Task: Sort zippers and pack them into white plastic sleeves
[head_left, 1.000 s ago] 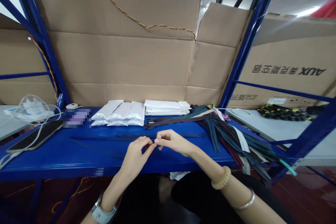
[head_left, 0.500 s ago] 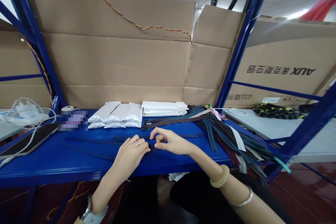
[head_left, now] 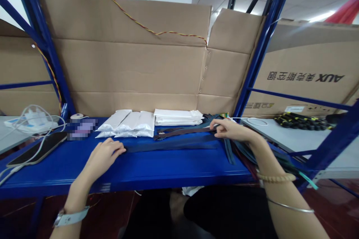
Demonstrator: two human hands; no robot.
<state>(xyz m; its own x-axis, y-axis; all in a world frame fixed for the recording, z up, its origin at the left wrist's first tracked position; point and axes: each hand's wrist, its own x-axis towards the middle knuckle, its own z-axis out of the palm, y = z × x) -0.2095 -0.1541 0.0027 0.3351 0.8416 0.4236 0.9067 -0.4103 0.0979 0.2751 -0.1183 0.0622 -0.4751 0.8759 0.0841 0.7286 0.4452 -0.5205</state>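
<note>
A dark blue-grey strip stretches sideways over the blue shelf. My left hand is closed on its left end, fingertips pinched together. At the right, my right hand is closed in a pinch round the strip's other end, beside the pile of strips. Another dark strip lies flat just below the stretched one. A brown strip rests behind, reaching toward my right hand. The heap of teal and dark strips is partly hidden by my right forearm.
White packets and a white stack lie along the cardboard back panel. A phone with a white cable is at the left. Blue posts stand on both sides; black-yellow bundles lie far right.
My hands, close together at the middle before, have moved apart, left hand leftward and right hand rightward. The strip is now stretched between them. The view has shifted slightly.
</note>
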